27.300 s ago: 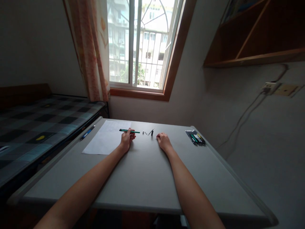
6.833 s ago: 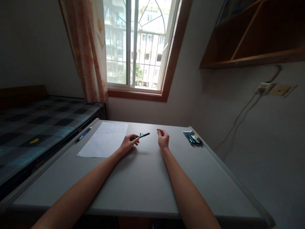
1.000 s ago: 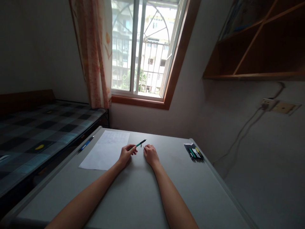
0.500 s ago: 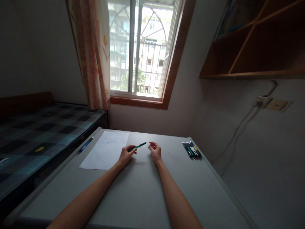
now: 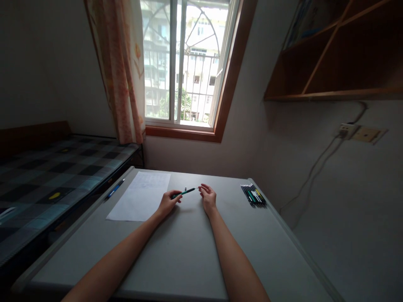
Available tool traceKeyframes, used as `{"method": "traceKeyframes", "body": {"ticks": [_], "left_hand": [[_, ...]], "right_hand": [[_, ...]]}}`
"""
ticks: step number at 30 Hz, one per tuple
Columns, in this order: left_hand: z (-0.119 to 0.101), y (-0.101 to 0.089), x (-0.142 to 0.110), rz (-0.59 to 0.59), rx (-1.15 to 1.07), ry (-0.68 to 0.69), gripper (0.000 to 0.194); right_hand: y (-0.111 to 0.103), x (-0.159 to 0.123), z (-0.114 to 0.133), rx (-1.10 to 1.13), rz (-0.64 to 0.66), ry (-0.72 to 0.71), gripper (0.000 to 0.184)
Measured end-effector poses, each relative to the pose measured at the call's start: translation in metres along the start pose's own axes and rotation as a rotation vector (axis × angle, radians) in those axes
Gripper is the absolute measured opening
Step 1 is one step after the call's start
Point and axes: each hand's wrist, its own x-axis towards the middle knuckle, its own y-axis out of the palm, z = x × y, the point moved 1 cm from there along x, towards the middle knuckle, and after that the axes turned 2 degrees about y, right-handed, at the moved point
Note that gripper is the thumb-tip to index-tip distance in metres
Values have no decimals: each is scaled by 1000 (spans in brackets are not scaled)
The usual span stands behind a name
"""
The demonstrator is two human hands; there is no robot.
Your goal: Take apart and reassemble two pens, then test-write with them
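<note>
My left hand grips a green and black pen, its dark end pointing right and slightly up. A small pale piece shows at the pen's upper side; I cannot tell whether it is its clip. Close to the pen's tip, my right hand has thumb and fingers pinched together. A thin light line shows between tip and fingers, too small to name. Left of my left hand lies a white sheet of paper with faint writing at its top.
On the grey-white table, a row of several pens lies at the right edge, and a blue pen at the left edge. A bed stands left of the table. A wooden shelf hangs at upper right.
My right hand has shifted slightly right and up, its fingers still near the pen's tip. The pen has turned a little flatter and reaches farther right in my left hand.
</note>
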Motion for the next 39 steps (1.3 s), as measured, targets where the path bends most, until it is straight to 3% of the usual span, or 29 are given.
{"method": "traceKeyframes", "body": {"ticks": [7,17,25,28,31,34,37,39], "left_hand": [[0,1,0,3,8,2,29],[0,1,-1,15,17,17,27],[-3,4,-2,42,32,22,24],[-3,3,-1,32,7,27,26],[0,2,1,-18,-64,24,30],[3,1,3,-98,-139,-10,34],[4,1,4,-142,-193,-38,35],[4,1,4,-138,-208,-40,35]], "right_hand": [[2,-1,2,-19,26,-14,32],[4,-1,3,-224,64,-240,23],[7,-10,12,-133,114,-136,29],[8,-11,13,-119,174,-118,40],[8,-9,11,-150,143,-103,52],[14,-12,9,-429,177,-193,50],[27,-23,8,-961,309,-390,45],[35,-31,7,-1255,397,-436,51]]}}
